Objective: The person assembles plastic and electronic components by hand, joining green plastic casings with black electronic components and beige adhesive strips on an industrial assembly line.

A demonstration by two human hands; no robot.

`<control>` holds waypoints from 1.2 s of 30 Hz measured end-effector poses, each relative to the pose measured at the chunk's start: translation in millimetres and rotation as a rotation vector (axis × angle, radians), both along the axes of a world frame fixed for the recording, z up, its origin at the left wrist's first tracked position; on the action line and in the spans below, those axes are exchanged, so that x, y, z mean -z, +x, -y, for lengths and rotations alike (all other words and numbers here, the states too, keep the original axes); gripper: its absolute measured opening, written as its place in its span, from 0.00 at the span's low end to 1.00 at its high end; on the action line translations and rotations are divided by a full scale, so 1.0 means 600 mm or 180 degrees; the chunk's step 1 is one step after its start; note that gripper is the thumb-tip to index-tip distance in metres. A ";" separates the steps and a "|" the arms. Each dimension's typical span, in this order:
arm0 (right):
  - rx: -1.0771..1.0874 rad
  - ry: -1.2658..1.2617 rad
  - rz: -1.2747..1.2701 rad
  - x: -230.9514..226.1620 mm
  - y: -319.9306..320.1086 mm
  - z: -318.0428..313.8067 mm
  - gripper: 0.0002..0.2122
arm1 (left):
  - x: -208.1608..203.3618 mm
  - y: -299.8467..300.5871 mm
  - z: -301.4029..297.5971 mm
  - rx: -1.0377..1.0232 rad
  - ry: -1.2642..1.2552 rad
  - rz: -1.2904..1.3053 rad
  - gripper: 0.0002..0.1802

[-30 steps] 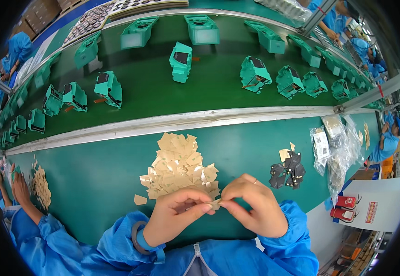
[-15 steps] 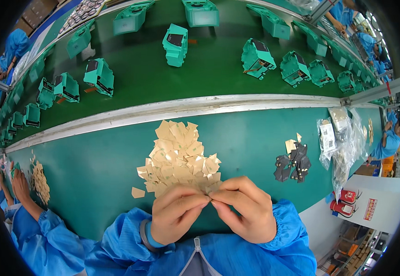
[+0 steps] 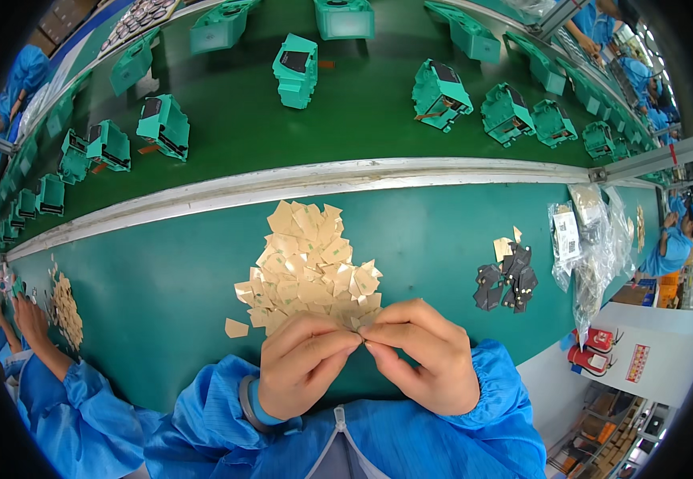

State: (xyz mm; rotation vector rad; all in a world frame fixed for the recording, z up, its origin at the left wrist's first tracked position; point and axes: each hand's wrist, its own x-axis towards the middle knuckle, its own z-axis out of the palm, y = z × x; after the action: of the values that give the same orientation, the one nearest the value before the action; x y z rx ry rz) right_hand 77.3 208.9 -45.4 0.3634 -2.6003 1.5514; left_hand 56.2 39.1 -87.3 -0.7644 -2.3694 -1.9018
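Note:
My left hand [image 3: 305,363] and my right hand [image 3: 426,359] meet in front of my chest, fingertips pinched together. Between them is a tiny piece, mostly covered by the fingers, too small to name. Just beyond the hands lies a loose heap of thin tan, angular pieces [image 3: 306,259], some with green marks. One tan piece [image 3: 236,328] sits apart at the heap's left. Further right is a small pile of black, flat pieces [image 3: 514,279], with a couple of tan ones at its far side.
Past a metal rail [image 3: 306,177], green plastic housings [image 3: 296,72] stand on a dark green surface. Clear plastic bags [image 3: 594,247] lie at right; fire extinguishers [image 3: 594,359] stand beyond the table. At left, a co-worker's hand [image 3: 31,321] is near another tan heap [image 3: 67,311].
The whole view has shifted slightly, with the scene a little higher in the picture. My hands stay pinched together in nearly the same pose.

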 end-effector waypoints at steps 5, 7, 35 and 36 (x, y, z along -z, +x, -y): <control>0.0006 0.0002 -0.0064 0.007 0.000 -0.004 0.10 | 0.002 0.000 -0.004 -0.0024 -0.0023 -0.0026 0.13; 0.0009 -0.0052 0.0000 0.007 0.000 -0.004 0.10 | 0.004 0.000 -0.005 -0.0033 -0.0044 -0.0051 0.13; -0.0032 -0.1121 0.0355 0.039 -0.008 -0.022 0.09 | 0.008 0.017 -0.036 0.0261 0.2013 0.2419 0.13; -0.0037 -0.1006 0.0246 0.039 -0.010 -0.027 0.09 | 0.006 0.013 -0.038 0.0260 0.2020 0.2421 0.13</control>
State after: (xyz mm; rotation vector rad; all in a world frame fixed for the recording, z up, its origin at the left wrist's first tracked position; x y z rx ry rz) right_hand 71.5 225.1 -69.1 0.2953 -2.3506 1.9759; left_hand 64.2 62.1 -90.8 -0.0786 -1.7369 -3.1391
